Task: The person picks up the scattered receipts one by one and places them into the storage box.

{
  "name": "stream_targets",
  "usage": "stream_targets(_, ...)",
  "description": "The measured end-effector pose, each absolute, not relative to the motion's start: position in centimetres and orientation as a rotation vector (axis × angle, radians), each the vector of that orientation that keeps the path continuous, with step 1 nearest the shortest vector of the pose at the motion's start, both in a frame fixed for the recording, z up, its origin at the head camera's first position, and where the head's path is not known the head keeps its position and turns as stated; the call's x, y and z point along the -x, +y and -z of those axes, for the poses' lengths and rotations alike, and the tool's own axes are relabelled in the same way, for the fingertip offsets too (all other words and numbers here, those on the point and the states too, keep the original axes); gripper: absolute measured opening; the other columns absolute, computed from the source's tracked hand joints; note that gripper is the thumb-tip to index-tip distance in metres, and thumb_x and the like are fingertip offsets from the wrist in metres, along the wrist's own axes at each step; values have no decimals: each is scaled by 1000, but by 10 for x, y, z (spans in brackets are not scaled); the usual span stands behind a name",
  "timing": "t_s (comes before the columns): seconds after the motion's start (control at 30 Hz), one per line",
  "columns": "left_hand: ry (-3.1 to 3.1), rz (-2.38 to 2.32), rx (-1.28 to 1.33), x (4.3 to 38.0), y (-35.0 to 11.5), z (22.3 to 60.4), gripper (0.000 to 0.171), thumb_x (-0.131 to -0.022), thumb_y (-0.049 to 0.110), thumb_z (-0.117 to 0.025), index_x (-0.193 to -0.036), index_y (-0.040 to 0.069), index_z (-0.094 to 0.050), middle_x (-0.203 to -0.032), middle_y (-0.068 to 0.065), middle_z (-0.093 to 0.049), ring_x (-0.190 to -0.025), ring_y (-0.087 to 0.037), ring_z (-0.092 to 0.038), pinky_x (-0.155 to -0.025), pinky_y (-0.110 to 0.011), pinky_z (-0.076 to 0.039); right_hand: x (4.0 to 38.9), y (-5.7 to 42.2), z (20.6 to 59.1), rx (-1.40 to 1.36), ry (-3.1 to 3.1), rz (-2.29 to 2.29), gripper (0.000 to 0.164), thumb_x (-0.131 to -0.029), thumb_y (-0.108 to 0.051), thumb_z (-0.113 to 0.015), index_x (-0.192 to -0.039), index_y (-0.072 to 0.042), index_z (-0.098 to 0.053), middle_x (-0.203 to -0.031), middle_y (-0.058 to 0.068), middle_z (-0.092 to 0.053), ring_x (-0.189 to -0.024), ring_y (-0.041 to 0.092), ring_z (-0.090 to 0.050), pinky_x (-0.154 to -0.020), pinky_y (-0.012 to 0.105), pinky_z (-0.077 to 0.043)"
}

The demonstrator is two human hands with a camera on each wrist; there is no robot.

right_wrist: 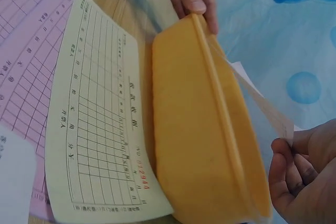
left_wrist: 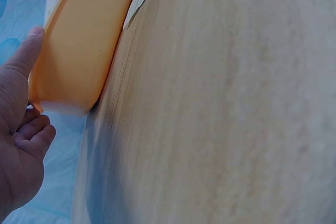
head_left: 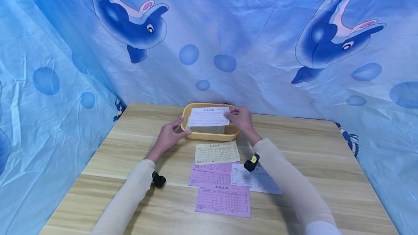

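At the back of the table stands a yellow plastic basket (head_left: 209, 136) with papers inside. My left hand (head_left: 168, 134) holds its left end, thumb on the near rim and fingers round the end; the left wrist view shows the thumb along the basket wall (left_wrist: 86, 45). Between right thumb and fingertips, my right hand (head_left: 241, 117) pinches the right edge of a white receipt slip (head_left: 209, 116) over the basket. In the right wrist view that slip (right_wrist: 268, 106) slants across the basket's opening. Beneath it a greenish slip (head_left: 209, 130) lies in the basket.
In front of the basket lies a pale yellow receipt slip (head_left: 217, 153), overlapping pink slips (head_left: 209, 177). Another pink slip (head_left: 223, 201) is nearest me. A white slip (head_left: 254, 180) sits to the right, partly under my right forearm. A blue dolphin-print curtain (head_left: 209, 28) hangs behind the table.
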State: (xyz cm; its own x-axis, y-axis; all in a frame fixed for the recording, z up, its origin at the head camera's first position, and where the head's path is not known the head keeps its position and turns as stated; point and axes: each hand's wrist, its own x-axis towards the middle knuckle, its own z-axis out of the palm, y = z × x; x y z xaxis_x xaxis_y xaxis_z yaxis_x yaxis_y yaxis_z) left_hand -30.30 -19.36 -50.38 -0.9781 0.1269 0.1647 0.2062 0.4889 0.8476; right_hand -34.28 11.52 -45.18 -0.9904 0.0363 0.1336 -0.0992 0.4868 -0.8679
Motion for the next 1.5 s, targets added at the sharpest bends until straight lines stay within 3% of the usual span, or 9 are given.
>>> stream_targets(0.3,-2635,1508,309,303,-195,505,84,-84,43,-84,-150,5,-49,-160,-9,-41,-148,-28,-38,-119,-44,-39,352,100,464,-35,-2660,-1431,17,-90,-20,-80,-96,-4,-78,-92,11,-78,-80,23,-73,-63,26,-55)
stream_targets(0.57,-2632,1519,313,304,-195,507,89,-81,49,-84,-150,5,-48,-160,-9,-40,-148,-26,-38,-119,-41,-39,355,94,468,-107,-2686,-1380,15,-89,-18,-80,-92,-4,-77,-87,11,-77,-73,22,-71,-58,26,-54)
stream_targets(0.77,-2636,1522,305,304,-194,507,87,-82,47,-84,-150,5,-48,-160,-9,-40,-148,-26,-38,-119,-42,-39,355,92,468,-147,-2742,-1323,18,-87,-14,-82,-97,-1,-77,-93,14,-78,-84,26,-76,-71,33,-63)
stream_targets(1.0,-2642,1513,300,305,-195,507,91,-81,52,-83,-151,6,-48,-160,-9,-39,-149,-27,-38,-119,-44,-39,352,98,460,-193,-2792,-1357,27,-91,-15,-79,-111,1,-74,-105,15,-77,-99,28,-73,-85,39,-62)
stream_targets(1.3,-2642,1508,301,305,-195,505,91,-81,50,-84,-150,4,-48,-160,-10,-39,-148,-30,-38,-118,-46,-39,325,121,435,-381,-2714,-1502,33,-95,-25,-75,-120,-3,-72,-113,11,-76,-106,26,-71,-90,41,-61)
stream_targets(1.5,-2638,1531,300,304,-195,505,93,-79,51,-84,-151,5,-47,-161,-9,-37,-149,-29,-36,-119,-44,-38,293,142,428,-413,-2652,-1511,35,-94,-27,-76,-120,-4,-73,-115,11,-75,-103,26,-72,-89,40,-62)
